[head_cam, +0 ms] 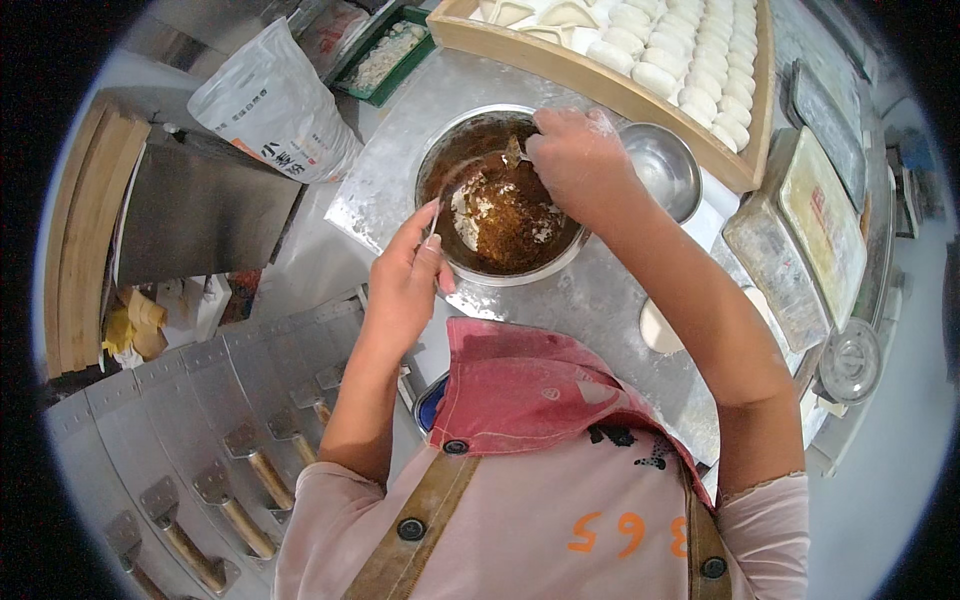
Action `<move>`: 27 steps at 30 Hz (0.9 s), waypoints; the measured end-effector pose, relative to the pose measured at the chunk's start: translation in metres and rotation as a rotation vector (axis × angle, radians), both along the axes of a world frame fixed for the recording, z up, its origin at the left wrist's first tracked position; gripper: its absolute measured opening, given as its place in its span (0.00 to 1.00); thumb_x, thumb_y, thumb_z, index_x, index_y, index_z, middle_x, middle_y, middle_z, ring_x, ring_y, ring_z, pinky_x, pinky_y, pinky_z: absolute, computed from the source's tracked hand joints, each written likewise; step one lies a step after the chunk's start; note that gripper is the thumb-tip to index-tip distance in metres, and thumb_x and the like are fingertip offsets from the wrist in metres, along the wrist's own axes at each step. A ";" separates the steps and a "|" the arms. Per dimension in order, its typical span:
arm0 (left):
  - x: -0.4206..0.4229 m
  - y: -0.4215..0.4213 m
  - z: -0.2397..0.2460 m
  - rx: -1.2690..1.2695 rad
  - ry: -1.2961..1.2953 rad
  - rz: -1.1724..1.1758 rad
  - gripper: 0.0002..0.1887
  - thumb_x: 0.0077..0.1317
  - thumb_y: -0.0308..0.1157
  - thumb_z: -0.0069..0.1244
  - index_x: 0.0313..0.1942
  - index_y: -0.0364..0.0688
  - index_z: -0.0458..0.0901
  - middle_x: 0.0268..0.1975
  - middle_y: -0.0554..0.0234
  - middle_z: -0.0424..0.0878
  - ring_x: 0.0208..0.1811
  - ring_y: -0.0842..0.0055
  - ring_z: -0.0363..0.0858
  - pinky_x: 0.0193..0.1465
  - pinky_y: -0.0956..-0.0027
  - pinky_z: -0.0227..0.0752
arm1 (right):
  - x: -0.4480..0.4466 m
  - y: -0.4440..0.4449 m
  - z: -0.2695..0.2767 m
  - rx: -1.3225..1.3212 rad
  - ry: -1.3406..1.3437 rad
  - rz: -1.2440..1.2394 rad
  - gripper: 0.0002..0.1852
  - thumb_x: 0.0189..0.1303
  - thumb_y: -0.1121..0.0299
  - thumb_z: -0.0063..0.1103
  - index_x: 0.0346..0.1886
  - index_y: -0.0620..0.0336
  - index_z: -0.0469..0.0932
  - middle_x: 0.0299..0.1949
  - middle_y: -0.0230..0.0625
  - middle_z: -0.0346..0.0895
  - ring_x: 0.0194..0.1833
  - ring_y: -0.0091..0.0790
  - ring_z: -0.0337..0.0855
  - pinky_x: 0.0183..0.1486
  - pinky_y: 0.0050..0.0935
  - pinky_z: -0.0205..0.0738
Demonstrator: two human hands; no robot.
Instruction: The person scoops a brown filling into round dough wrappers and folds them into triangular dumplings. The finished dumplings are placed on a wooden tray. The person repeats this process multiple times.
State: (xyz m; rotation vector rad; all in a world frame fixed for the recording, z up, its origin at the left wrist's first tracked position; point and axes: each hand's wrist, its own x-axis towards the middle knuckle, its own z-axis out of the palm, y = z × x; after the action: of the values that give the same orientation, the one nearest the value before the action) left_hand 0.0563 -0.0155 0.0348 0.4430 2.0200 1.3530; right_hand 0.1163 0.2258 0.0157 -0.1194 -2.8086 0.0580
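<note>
A steel mixing bowl (517, 280) stands on the metal worktop before me. Inside it, a dark brown mixture (510, 240) shows white powdery patches, and brown residue coats the wall. My right hand (577, 161) is closed over the bowl's far right side around a metal utensil (514, 153), probably a spoon; its handle is mostly hidden by my fingers. At the near left rim, my left hand (411, 281) pinches a thin pale object (434, 219) between thumb and fingers, seen edge-on. Beside the bowl, partly behind my right wrist, sits a smaller steel bowl (664, 169).
A wooden tray (600, 71) of white dough pieces borders the worktop (570, 311) at the back. At left stand a white printed sack (277, 105) and a green tray (382, 56). Lidded containers (787, 225) stand right; dough (660, 326) lies under my right forearm. Metal drawers (187, 420) with handles are lower left.
</note>
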 end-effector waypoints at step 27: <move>0.020 0.007 -0.026 0.618 -0.952 0.069 0.10 0.76 0.37 0.40 0.45 0.42 0.75 0.30 0.64 0.78 0.24 0.78 0.72 0.36 0.69 0.73 | 0.101 -0.074 0.024 -0.635 0.029 -0.023 0.09 0.56 0.62 0.59 0.24 0.55 0.76 0.30 0.34 0.75 0.34 0.45 0.80 0.37 0.43 0.71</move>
State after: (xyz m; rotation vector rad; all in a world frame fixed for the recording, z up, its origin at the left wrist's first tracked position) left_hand 0.0763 -0.0089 0.0087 -0.0453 0.8401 1.7655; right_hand 0.2174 0.1517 0.0395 -0.2913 -2.6519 0.9325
